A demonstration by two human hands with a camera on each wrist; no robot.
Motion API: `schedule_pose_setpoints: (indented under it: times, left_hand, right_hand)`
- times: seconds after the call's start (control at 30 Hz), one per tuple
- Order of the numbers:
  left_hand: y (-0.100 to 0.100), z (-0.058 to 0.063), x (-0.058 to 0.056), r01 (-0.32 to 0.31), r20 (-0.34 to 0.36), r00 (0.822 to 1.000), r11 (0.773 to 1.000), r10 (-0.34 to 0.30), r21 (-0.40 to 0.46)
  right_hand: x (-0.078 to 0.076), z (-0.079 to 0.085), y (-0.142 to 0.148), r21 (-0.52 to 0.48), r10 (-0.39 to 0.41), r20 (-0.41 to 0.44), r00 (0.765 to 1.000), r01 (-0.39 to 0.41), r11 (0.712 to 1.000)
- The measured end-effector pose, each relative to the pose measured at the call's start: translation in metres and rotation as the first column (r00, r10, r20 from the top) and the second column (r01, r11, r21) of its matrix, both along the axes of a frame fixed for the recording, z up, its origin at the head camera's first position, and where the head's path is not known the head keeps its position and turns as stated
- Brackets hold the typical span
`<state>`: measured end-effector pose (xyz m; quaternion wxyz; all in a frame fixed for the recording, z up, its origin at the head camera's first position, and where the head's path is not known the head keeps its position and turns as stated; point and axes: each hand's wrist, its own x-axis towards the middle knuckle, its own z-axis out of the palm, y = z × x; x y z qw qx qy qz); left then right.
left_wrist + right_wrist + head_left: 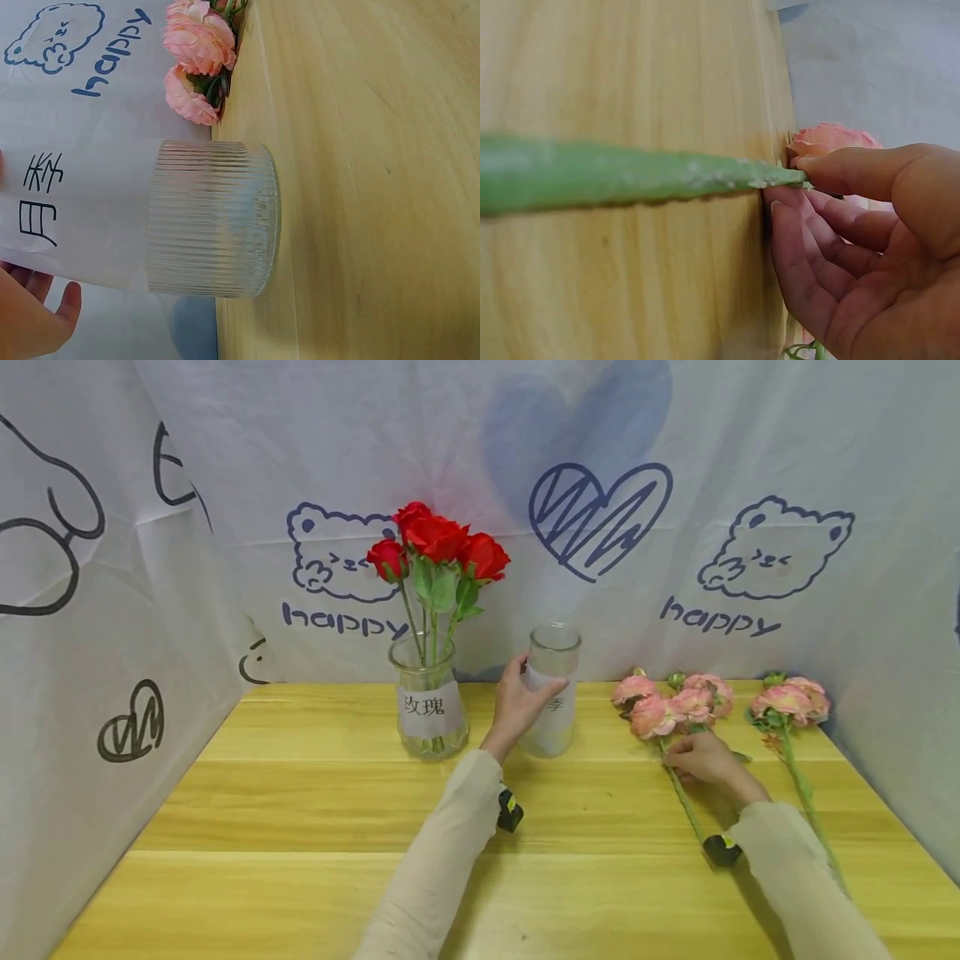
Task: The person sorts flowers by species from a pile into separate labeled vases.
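Note:
My left hand [519,703] grips an empty ribbed glass vase [553,653] around its white paper label, with the thumb across the front. In the left wrist view, the vase's clear base [214,217] shows below the label [97,210], and fingers curl at its side. Farther right, my right hand [708,760] pinches the green stem [686,800] of a pink flower spray [652,717] between thumb and fingers. Close to the right wrist camera, that stem [630,176] runs from the left into the fingertips, and a pink bloom [836,139] shows behind the thumb.
Red roses [435,537] stand in another labelled glass vase [431,739] left of my left hand. A second pink flower spray [787,702] lies at the right, its stem passing under my right sleeve. White cloth [465,435] with drawings hangs behind the wooden table [315,810].

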<state>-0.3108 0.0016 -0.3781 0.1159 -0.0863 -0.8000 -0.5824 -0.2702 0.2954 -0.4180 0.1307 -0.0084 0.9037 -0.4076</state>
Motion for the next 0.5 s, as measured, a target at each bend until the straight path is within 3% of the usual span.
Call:
schedule_pose_setpoints:
  times: [0.5]
  left_hand:
    - [-0.001, 0.0002, -0.0007, 0.001, -0.008, 1.0, 1.0, -0.001, 0.001]
  right_hand:
    - [-0.0005, 0.004, -0.001, -0.176, 0.039, 0.056, 0.998, -0.029, 0.984]
